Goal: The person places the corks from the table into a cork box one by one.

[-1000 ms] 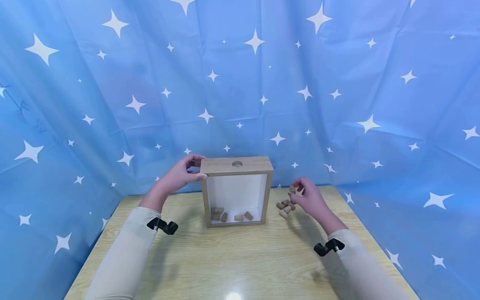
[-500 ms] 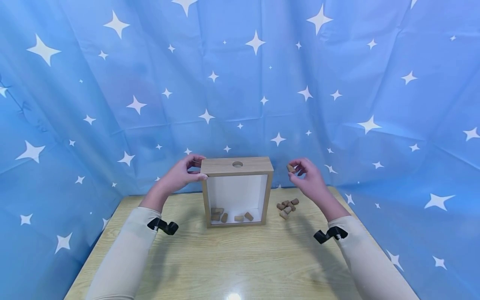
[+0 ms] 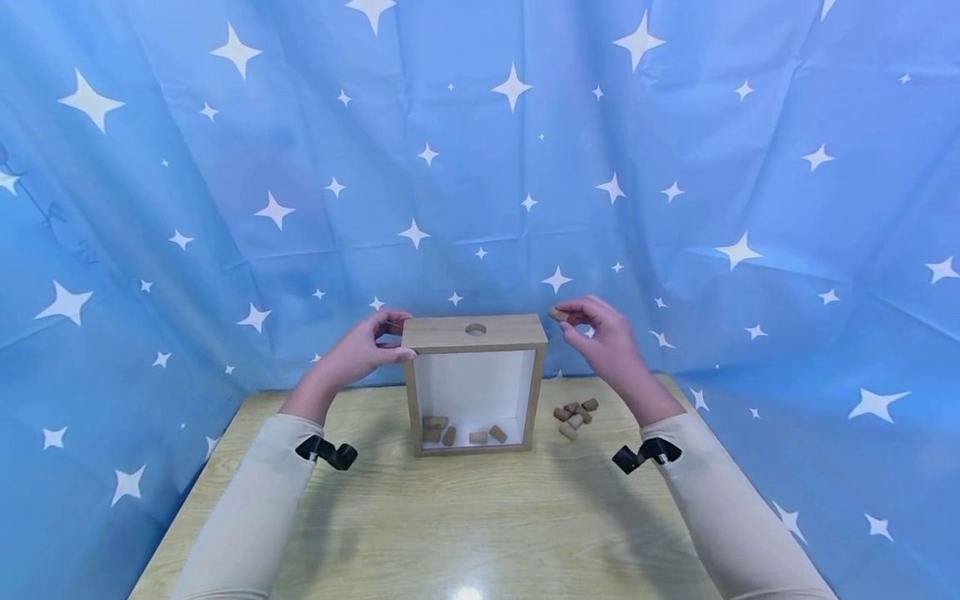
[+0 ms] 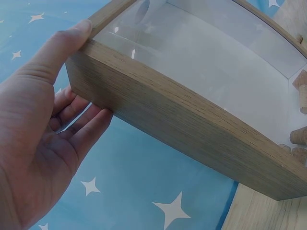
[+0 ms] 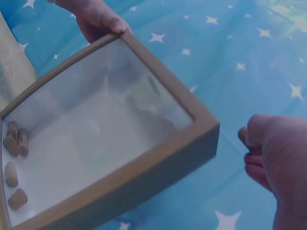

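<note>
- Wooden frame box [image 3: 474, 383] stands upright on table [image 3: 465, 517]; square shape, light oak-grain sides, white interior, clear glossy front pane, round hole [image 3: 475, 329] in top face.
- Inside box: five corks [image 3: 463, 432] lie loose along the bottom; rest of the interior bare white.
- Left hand [image 3: 358, 346] grips box's top left corner, thumb on front edge, fingers wrapped behind.
- Right hand [image 3: 600, 333] is just right of box's top, above table level; fingertips pinch one cork [image 3: 557, 314] near top right corner, not yet over hole.
- Loose cork pile [image 3: 574, 415] on table just right of box; short brown cylinders w/ rough matte texture.
- Behind box: blue star-print backdrop [image 3: 675, 167], wrinkled, thin plastic-like sheen.
</note>
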Demonstrator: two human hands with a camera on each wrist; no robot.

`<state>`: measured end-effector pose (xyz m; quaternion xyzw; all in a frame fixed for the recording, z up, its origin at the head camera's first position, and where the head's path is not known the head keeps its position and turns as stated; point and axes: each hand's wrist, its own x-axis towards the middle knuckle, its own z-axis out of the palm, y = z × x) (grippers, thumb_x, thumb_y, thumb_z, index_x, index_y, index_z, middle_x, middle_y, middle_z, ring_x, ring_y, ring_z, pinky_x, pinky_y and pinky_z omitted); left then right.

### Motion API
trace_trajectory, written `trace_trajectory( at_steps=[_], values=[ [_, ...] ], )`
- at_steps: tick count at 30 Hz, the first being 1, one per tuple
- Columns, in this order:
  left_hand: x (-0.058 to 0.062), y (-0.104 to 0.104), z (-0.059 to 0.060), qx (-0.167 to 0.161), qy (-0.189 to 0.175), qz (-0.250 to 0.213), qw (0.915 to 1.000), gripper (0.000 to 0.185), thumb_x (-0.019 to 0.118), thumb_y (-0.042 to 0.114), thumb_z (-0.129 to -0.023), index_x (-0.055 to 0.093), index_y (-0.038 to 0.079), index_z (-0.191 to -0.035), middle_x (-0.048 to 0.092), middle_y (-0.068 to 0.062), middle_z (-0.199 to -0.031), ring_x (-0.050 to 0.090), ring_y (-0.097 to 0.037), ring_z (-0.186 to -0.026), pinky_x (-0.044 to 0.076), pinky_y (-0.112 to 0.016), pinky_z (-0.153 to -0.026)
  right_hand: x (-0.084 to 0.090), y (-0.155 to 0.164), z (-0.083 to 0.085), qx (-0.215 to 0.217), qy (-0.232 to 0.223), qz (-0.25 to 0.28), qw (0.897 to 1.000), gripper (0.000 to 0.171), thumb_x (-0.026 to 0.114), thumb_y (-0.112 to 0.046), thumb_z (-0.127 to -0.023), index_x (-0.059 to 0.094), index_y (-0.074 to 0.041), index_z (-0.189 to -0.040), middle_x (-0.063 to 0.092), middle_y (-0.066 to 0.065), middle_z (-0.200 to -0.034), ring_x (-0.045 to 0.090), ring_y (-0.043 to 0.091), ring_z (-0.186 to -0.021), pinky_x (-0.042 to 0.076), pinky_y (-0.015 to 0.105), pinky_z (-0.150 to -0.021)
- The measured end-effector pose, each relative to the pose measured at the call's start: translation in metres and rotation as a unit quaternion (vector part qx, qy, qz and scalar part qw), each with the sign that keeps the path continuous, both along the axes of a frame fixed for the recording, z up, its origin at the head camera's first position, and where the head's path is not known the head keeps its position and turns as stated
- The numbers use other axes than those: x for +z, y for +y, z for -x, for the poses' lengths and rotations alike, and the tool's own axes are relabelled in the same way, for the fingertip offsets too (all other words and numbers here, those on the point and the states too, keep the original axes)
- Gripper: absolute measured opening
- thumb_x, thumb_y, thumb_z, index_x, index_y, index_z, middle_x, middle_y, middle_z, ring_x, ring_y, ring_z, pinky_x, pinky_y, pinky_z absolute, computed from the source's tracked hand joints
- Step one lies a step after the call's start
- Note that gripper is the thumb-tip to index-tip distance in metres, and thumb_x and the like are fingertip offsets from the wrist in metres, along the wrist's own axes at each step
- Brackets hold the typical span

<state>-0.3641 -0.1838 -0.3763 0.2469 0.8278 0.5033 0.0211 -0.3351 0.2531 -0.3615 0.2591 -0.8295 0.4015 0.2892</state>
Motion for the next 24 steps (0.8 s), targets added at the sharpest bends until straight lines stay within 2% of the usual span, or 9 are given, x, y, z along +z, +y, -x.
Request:
trace_trajectory(
  at_steps=[4, 8, 17, 24],
  values=[
    [0.001, 0.000, 0.000, 0.002, -0.002, 0.003, 1.0000, 0.071, 0.090, 0.029, -0.097, 0.053, 0.011, -0.156, 0.058, -0.018, -0.147, 0.055, -0.038, -0.140, 0.055, -0.057, -0.110, 0.013, -0.015, 0.001, 0.032, 0.006, -0.001, 0.999, 0.026, 0.078, 0.008, -0.098, 0.079, -0.003, -0.121, 0.071, 0.009, -0.114, 0.074, 0.025, -0.102, 0.057, 0.018, -0.089],
    [0.000, 0.000, 0.000, 0.001, -0.001, 0.003, 1.0000, 0.072, 0.090, 0.029, -0.097, 0.053, 0.010, -0.156, 0.059, -0.019, -0.146, 0.055, -0.040, -0.140, 0.056, -0.057, -0.109, 0.024, -0.031, 0.002, 0.068, 0.001, -0.005, 0.998, 0.023, 0.079, 0.010, -0.096, 0.077, -0.001, -0.116, 0.072, 0.012, -0.113, 0.076, 0.029, -0.100, 0.060, 0.021, -0.087],
    [0.000, 0.001, -0.001, 0.002, 0.000, 0.000, 1.0000, 0.072, 0.091, 0.028, -0.097, 0.054, 0.010, -0.155, 0.060, -0.018, -0.145, 0.057, -0.038, -0.138, 0.057, -0.056, -0.107, 0.038, -0.056, 0.000, 0.091, -0.017, -0.045, 0.995, 0.019, 0.080, 0.003, -0.099, 0.077, -0.001, -0.118, 0.078, 0.010, -0.116, 0.077, 0.026, -0.103, 0.064, 0.036, -0.091],
    [0.000, 0.000, 0.001, 0.002, 0.002, -0.003, 1.0000, 0.071, 0.091, 0.029, -0.096, 0.054, 0.011, -0.155, 0.060, -0.018, -0.145, 0.056, -0.040, -0.139, 0.055, -0.058, -0.108, 0.040, -0.070, 0.004, 0.101, -0.014, -0.082, 0.991, 0.022, 0.080, 0.000, -0.100, 0.079, -0.001, -0.122, 0.078, 0.010, -0.119, 0.077, 0.026, -0.103, 0.064, 0.046, -0.093]
  ],
)
